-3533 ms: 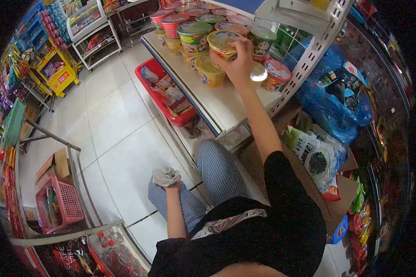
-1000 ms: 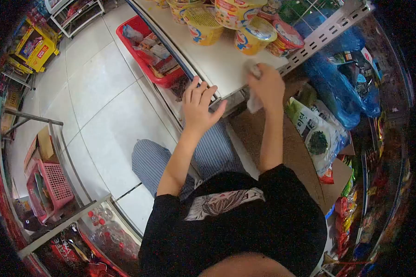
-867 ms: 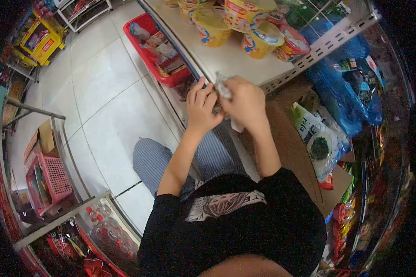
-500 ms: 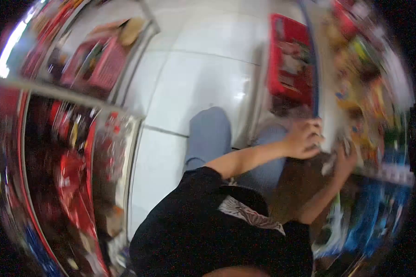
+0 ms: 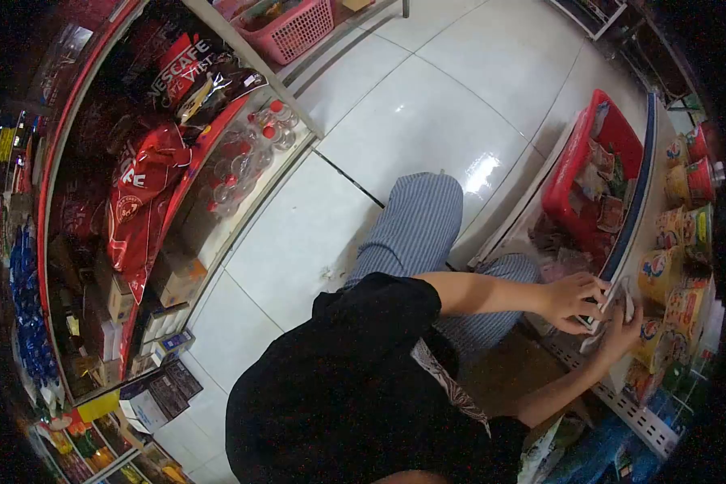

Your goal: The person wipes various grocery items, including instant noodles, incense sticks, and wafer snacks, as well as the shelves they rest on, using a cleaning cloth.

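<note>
My left hand and my right hand meet at the front edge of the white shelf on the right. Between them they pinch a small pale cloth, pressed against the shelf's blue edge strip. Part of the cloth hangs below my right hand. Instant-noodle cups stand on the shelf just beyond my fingers. My knee in striped trousers is bent under my left arm.
A red basket of small packets sits on the floor beside the shelf. Across the white tiled aisle, a low rack holds red coffee bags, bottles and boxes. A pink basket stands further off.
The camera has swung left, so the opposite rack now fills the left side. My hands have come together on the cloth and stay at the shelf edge.
</note>
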Motion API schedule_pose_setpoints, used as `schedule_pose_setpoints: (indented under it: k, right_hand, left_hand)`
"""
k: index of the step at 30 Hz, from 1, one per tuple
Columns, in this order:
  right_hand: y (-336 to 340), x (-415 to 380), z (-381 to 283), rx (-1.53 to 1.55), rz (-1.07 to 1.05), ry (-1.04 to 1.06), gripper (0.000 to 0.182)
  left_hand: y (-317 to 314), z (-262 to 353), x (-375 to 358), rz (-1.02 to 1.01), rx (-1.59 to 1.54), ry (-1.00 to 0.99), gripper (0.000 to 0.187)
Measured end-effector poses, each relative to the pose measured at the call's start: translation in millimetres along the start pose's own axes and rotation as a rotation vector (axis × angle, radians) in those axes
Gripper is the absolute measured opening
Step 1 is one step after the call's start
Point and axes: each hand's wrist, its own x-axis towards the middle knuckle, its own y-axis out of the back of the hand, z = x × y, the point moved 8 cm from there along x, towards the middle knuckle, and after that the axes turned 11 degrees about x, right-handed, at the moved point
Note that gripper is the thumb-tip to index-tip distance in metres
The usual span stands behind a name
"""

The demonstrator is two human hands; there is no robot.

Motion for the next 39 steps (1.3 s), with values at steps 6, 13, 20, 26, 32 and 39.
schedule_pose_setpoints:
  k: [6, 13, 20, 26, 32, 39]
  right_hand:
    - [21.6, -24.4, -25.2, -0.350, 0.179, -0.281, 0.042]
    - [39.0, -51.5, -42.2, -0.431, 0.276, -0.302, 0.030]
    - [59.6, -82.0, -49.6, -0.384, 0.442, -0.313, 0.027]
    - [42.9, -50.7, -67.3, -0.492, 0.353, -0.232, 0.029]
    - [8.4, -13.8, -84.5, -0.575, 0.321, 0.163, 0.027]
    - [31.0, -38.6, -62.9, -0.486, 0.304, -0.034, 0.028]
  left_hand:
    - [-3.6, -1.6, -1.7, -0.016, -0.021, 0.059, 0.036]
    - [-8.6, -3.3, 1.1, -0.158, -0.001, 0.129, 0.033]
    - [-9.4, -0.8, 4.3, -0.219, -0.001, 0.139, 0.031]
    - [-14.0, -2.2, 1.9, -0.239, -0.034, 0.141, 0.031]
    - [-11.6, -3.2, 1.8, -0.255, 0.039, -0.016, 0.033]
    - [-10.4, -3.2, 5.3, -0.248, 0.051, -0.095, 0.035]
